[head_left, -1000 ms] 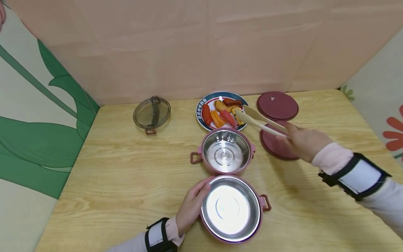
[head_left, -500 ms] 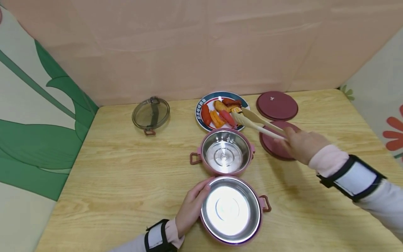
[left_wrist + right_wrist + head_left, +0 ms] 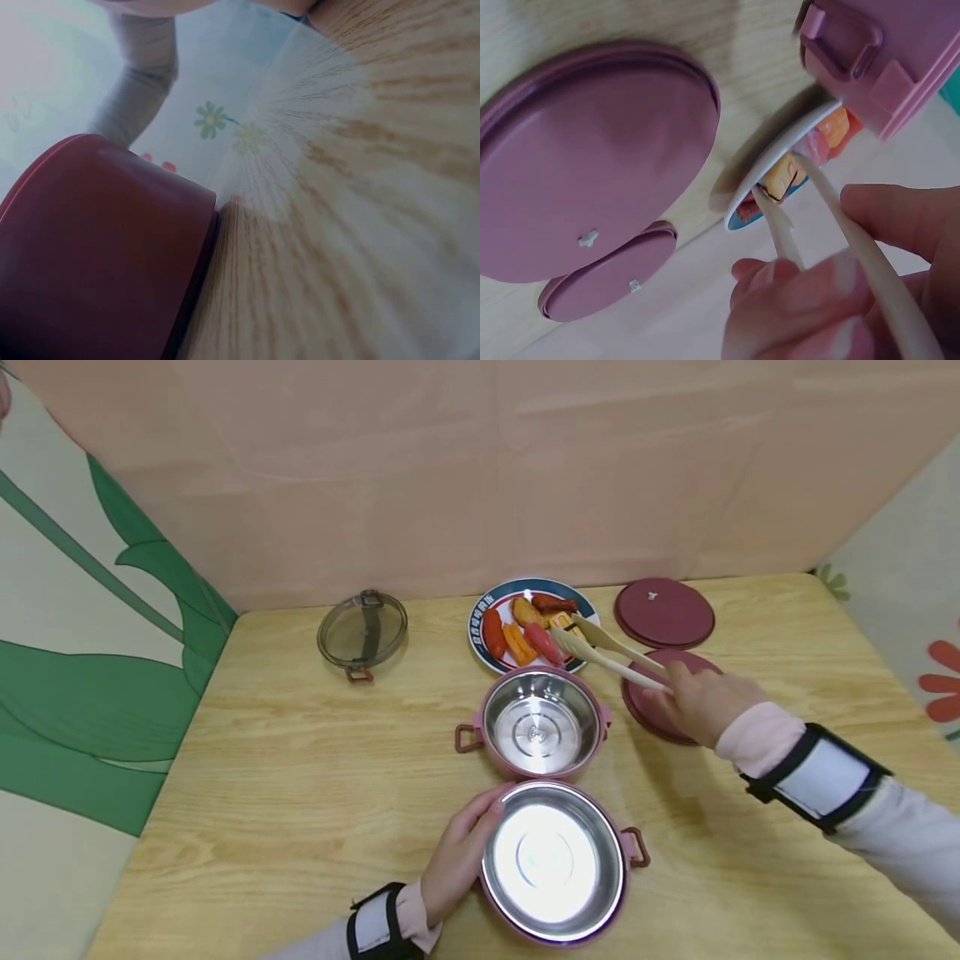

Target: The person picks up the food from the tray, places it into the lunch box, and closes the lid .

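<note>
My right hand [image 3: 708, 702] holds cream-coloured tongs [image 3: 618, 667], their two arms spread. Their tips reach over the plate [image 3: 528, 585], on either side of a yellow food piece with dark stripes [image 3: 567, 625]; the right wrist view shows the tips close at this piece [image 3: 782, 174]. Around it lie a red sausage, orange pieces, a pink piece and a brown drumstick-like piece. My left hand [image 3: 457, 852] grips the left side of the nearer steel-lined pink pot [image 3: 551, 860], thumb at the rim. The left wrist view shows that pot's dark red outer wall [image 3: 112, 240].
A second pink pot [image 3: 536, 727] stands between the nearer pot and the plate, its handle sticking out left. Two maroon round lids [image 3: 663, 610] lie right of the plate, one partly under the right hand. A transparent lid [image 3: 363, 628] lies at the back left.
My right hand has shifted a little left with the tongs, bringing the tips from the plate's right side to about the striped yellow piece. The left hand keeps its hold on the pot.
</note>
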Demonstrator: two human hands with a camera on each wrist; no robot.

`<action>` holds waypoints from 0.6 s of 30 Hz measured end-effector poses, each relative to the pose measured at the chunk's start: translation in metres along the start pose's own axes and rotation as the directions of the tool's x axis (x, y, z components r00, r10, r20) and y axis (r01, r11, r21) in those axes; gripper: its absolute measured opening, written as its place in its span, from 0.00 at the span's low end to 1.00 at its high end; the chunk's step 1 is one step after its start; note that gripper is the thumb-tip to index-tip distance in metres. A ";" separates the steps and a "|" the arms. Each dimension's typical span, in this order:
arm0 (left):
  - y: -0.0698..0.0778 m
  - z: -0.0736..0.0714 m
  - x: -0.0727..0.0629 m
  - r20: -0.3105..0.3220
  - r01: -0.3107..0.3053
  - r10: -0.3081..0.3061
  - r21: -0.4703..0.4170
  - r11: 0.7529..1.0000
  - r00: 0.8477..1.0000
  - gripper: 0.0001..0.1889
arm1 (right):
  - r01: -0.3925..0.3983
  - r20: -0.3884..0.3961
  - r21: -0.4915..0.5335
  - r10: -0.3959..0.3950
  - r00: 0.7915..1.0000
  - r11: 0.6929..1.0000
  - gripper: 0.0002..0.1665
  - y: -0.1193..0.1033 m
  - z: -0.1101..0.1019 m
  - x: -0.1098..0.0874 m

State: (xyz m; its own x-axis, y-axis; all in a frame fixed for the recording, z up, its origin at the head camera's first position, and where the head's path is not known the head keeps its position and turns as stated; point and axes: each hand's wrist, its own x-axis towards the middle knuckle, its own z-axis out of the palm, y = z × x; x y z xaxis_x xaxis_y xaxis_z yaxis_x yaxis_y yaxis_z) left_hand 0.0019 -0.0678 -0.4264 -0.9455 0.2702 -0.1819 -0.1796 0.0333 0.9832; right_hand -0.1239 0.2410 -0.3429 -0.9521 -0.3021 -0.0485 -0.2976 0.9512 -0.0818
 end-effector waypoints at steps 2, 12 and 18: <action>0.000 0.000 0.000 0.002 0.002 -0.002 -0.004 1.000 1.000 0.22 | -0.006 0.014 0.007 0.006 1.000 1.000 0.21 0.000 0.000 0.002; -0.001 0.000 -0.001 0.006 -0.004 0.004 -0.003 1.000 1.000 0.22 | 0.010 -0.004 0.036 -0.009 1.000 0.999 0.19 0.006 0.001 0.004; -0.001 0.000 0.000 0.007 0.004 -0.004 0.008 1.000 1.000 0.22 | 0.099 -0.098 0.053 -0.094 0.991 0.994 0.14 0.015 0.006 0.003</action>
State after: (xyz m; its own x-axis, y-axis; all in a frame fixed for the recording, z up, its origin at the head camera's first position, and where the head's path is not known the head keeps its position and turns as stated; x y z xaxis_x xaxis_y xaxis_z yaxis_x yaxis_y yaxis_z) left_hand 0.0026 -0.0681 -0.4276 -0.9430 0.2766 -0.1853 -0.1807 0.0424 0.9826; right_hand -0.1313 0.2539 -0.3498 -0.9223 -0.3821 0.0571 -0.3864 0.9119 -0.1386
